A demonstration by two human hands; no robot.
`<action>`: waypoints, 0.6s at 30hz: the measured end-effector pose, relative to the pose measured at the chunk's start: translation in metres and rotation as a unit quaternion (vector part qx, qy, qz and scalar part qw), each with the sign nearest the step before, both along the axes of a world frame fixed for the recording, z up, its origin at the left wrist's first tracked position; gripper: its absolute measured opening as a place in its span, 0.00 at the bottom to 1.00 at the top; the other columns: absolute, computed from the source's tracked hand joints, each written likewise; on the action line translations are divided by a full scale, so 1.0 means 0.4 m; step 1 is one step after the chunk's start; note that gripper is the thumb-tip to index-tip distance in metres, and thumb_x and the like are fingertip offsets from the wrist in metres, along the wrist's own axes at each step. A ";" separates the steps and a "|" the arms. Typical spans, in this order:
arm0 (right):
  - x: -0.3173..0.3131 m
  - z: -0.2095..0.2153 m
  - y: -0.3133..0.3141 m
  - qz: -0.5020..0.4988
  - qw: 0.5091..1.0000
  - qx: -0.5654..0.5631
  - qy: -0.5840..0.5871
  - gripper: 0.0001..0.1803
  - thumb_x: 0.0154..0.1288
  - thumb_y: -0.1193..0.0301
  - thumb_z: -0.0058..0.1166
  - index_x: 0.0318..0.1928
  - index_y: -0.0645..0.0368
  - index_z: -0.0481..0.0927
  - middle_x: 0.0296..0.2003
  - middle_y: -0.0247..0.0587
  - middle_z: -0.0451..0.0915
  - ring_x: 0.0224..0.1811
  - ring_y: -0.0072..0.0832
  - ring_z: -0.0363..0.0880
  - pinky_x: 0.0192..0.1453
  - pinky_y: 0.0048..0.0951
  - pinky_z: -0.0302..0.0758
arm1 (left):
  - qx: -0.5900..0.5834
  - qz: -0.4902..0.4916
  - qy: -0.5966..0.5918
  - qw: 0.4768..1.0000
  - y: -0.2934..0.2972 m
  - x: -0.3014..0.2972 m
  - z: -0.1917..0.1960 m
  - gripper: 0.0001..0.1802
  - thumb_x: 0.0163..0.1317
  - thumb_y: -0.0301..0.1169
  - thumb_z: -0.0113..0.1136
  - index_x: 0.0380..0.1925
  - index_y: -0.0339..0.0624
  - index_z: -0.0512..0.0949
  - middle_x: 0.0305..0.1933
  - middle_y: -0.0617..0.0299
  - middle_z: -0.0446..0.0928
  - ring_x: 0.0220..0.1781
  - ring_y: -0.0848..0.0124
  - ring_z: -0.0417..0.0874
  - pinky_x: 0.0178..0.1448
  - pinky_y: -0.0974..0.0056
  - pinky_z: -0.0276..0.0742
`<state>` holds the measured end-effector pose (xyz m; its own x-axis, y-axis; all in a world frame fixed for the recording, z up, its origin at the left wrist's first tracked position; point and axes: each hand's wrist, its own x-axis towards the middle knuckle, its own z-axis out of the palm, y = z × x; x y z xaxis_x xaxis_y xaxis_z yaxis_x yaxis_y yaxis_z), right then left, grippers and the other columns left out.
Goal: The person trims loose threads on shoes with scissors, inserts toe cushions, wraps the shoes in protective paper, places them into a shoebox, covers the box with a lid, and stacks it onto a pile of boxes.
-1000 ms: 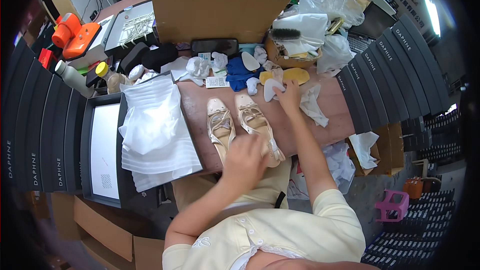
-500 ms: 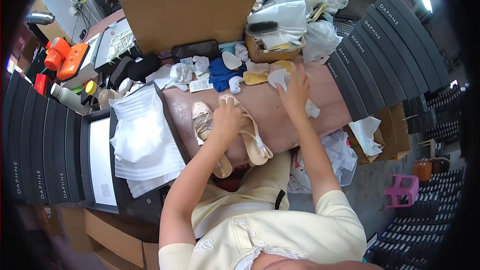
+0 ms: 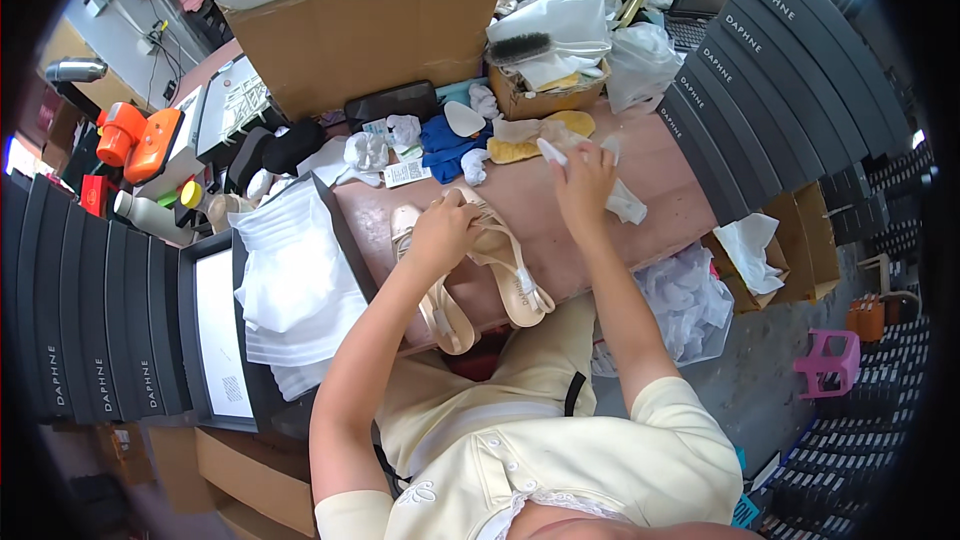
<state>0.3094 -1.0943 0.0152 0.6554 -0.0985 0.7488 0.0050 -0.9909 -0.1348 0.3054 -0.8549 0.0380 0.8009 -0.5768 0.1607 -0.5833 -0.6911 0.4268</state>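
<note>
Left hand [image 3: 445, 232], fingers curled, grips the toe end of a beige sandal [image 3: 505, 265] lying on the reddish-brown surface [image 3: 660, 180]. A second beige sandal [image 3: 432, 300] lies just beside it, heel overhanging the near edge. Right hand [image 3: 583, 175] pinches crumpled white tissue paper [image 3: 620, 202] farther back. A stack of white paper sheets [image 3: 290, 285] fills an open black box to the left.

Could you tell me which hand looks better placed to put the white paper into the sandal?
Probably the right hand: it already pinches the white paper, while the left hand rests on the sandal.
</note>
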 end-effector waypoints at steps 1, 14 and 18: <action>-0.030 0.036 0.002 0.052 0.997 0.007 -0.048 0.14 0.51 0.68 0.62 0.38 0.55 0.76 0.26 0.39 0.76 0.30 0.38 0.75 0.32 0.42 0.70 | -0.001 0.000 0.001 1.000 0.004 0.009 -0.002 0.08 0.49 0.28 0.62 0.30 0.38 0.79 0.40 0.52 0.73 0.40 0.54 0.78 0.44 0.57 0.76; -0.077 -0.013 0.216 0.353 0.905 -0.109 0.212 0.08 0.51 0.69 0.55 0.30 0.59 0.74 0.21 0.39 0.75 0.24 0.33 0.79 0.27 0.31 0.74 | -0.110 -0.080 0.059 0.989 0.040 0.033 -0.035 0.19 0.48 0.22 0.58 0.44 0.36 0.72 0.46 0.45 0.71 0.43 0.45 0.77 0.46 0.52 0.74; -0.094 -0.015 0.209 0.401 0.894 -0.120 0.159 0.05 0.52 0.70 0.53 0.26 0.57 0.73 0.23 0.36 0.73 0.24 0.30 0.76 0.26 0.28 0.73 | -0.172 -0.068 0.118 0.976 0.064 0.016 -0.006 0.27 0.44 0.20 0.58 0.50 0.37 0.70 0.49 0.47 0.71 0.44 0.48 0.77 0.48 0.56 0.74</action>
